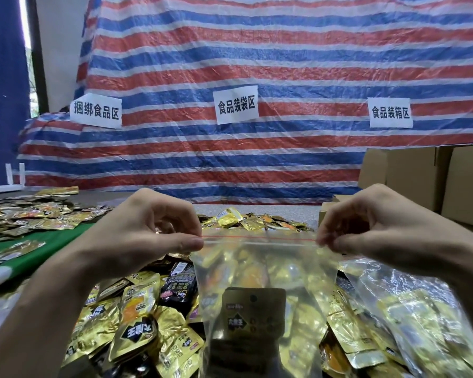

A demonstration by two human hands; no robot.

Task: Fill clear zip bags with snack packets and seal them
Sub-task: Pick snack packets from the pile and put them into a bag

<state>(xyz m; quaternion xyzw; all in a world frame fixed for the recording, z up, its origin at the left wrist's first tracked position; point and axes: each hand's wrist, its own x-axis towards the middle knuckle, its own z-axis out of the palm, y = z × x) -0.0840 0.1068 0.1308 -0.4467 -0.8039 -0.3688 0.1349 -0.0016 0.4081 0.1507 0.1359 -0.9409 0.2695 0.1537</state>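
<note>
A clear zip bag (262, 271) hangs upright in front of me, its red zip line stretched level between my hands. My left hand (145, 230) pinches the bag's top left corner with thumb and fingers. The top right corner is pinched by my right hand (366, 225). Inside the bag, low down, sits a dark snack packet (253, 313) with a gold label. Under and behind the bag lies a heap of gold and black snack packets (137, 323).
More packets (30, 214) spread over a green cloth (47, 255) at the left. Filled clear bags (410, 309) lie at the right. Cardboard boxes (421, 175) stand at the back right. A striped tarpaulin (230, 64) with three paper signs hangs behind.
</note>
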